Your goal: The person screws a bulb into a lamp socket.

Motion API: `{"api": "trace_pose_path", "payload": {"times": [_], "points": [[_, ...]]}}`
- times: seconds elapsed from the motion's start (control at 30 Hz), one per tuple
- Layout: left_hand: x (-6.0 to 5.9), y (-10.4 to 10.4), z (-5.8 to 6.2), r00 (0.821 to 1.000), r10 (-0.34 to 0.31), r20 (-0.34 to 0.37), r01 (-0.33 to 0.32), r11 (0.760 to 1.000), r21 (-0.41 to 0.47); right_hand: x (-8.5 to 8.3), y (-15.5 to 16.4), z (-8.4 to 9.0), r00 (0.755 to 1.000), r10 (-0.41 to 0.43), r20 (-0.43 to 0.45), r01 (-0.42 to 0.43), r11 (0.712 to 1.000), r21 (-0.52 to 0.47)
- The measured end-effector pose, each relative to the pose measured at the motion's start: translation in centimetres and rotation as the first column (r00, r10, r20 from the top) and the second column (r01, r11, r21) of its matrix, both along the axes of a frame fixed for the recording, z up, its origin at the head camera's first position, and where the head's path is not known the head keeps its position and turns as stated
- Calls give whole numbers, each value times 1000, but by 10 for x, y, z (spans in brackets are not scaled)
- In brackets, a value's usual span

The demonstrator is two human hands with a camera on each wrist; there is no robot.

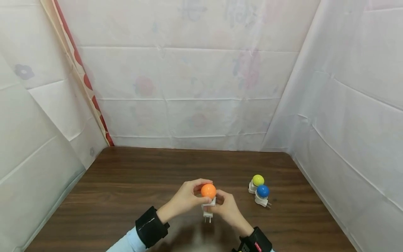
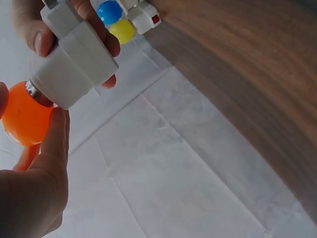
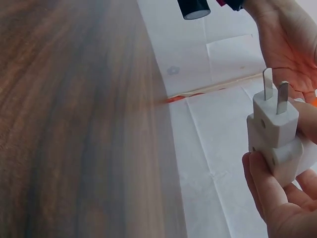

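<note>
An orange light bulb (image 1: 208, 191) is held above the table between the fingers and thumb of my left hand (image 1: 185, 196). Its metal screw base is partly visible in the left wrist view, at the mouth of a white plug-in bulb socket (image 2: 74, 64). My right hand (image 1: 227, 209) grips that socket by its sides. In the right wrist view the socket's two flat metal prongs (image 3: 282, 98) point up, away from the bulb; in the head view they point toward my body. Most of the bulb's base is hidden inside the socket.
To the right on the wooden table (image 1: 141, 175) lie two more white sockets, one with a yellow bulb (image 1: 258, 180), one with a blue bulb (image 1: 262, 191). They stand close together. White cloth sheets (image 1: 195, 77) hang around the table's back and sides.
</note>
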State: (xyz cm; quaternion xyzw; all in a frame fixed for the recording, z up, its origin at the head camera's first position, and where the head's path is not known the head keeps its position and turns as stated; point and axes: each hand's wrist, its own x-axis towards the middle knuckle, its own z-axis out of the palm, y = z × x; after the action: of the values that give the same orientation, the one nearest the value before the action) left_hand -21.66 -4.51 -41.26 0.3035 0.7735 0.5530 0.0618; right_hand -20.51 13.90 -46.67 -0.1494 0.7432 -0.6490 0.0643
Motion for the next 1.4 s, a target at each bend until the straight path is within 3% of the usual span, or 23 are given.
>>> {"api": "trace_pose_path", "payload": {"times": [0.33, 0.5, 0.63, 0.73, 0.83, 0.9, 1.07, 1.13, 1.2, 1.4], "points": [[3, -2, -6, 1000, 6, 17, -6, 1000, 25, 4, -5, -4, 1000, 14, -16, -14, 999, -29], [8, -4, -11, 999, -22, 27, 22, 999, -26, 10, -4, -10, 998, 54, -10, -54, 998, -35], [9, -5, -9, 999, -38, -39, 34, 993, -109, 10, -3, -15, 998, 56, -14, -57, 998, -30], [7, -6, 0, 989, -69, -130, 46, 983, -175, 8, -2, -16, 999, 42, -14, -42, 999, -24], [4, -6, 15, 968, -117, -222, 58, 965, -254, 6, 0, -14, 999, 34, -12, -34, 999, -3], [3, -5, 26, 949, -162, -270, 65, 939, -337, 5, 1, -12, 999, 37, -7, -37, 999, 8], [2, 1, 44, 903, -280, -327, 56, 829, -556, 9, 2, 2, 998, 55, 20, -55, 998, 20], [2, 2, 46, 889, -304, -343, 42, 799, -600, 9, 2, 3, 998, 51, 30, -51, 998, 20], [2, 4, 46, 880, -311, -360, 29, 790, -612, 8, 3, 0, 998, 44, 36, -45, 999, 25], [6, 6, 44, 878, -290, -382, 2, 798, -602, 8, 4, -5, 999, 40, 18, -40, 998, 43]]}}
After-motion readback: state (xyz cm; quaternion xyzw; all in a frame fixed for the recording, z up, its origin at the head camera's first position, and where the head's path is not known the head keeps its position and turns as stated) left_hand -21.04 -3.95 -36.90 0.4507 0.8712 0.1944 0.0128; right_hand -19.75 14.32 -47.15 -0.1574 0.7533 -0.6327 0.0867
